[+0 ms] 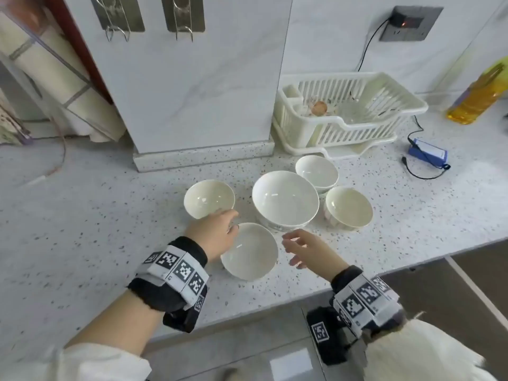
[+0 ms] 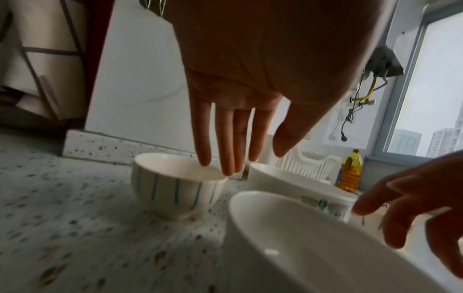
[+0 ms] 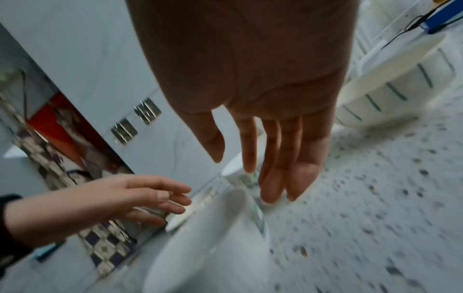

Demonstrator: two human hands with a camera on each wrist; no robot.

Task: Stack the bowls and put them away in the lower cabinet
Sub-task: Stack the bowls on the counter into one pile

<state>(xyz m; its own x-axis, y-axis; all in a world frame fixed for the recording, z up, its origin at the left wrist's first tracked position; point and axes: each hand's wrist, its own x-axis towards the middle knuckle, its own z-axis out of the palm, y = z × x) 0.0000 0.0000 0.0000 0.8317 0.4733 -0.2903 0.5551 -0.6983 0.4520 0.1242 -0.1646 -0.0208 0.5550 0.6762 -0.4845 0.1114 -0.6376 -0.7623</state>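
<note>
Several white bowls stand on the speckled counter [image 1: 82,215]. The nearest bowl [image 1: 249,251] [image 2: 313,243] [image 3: 210,243] sits between my hands. My left hand [image 1: 217,232] [image 2: 240,123] hovers at its left rim with straight fingers, holding nothing. My right hand [image 1: 305,250] [image 3: 260,150] hangs open just right of it, apart from the rim. Behind are a striped small bowl [image 1: 209,198] [image 2: 175,184], the large bowl [image 1: 286,200], and two more small bowls [image 1: 316,170] [image 1: 348,207].
A white dish rack [image 1: 349,111] stands at the back right, with an oil bottle [image 1: 478,97] and a blue charger [image 1: 427,154] with its cable further right. A white tiled pillar [image 1: 192,78] rises behind the bowls. The counter edge [image 1: 357,273] runs just below my right hand.
</note>
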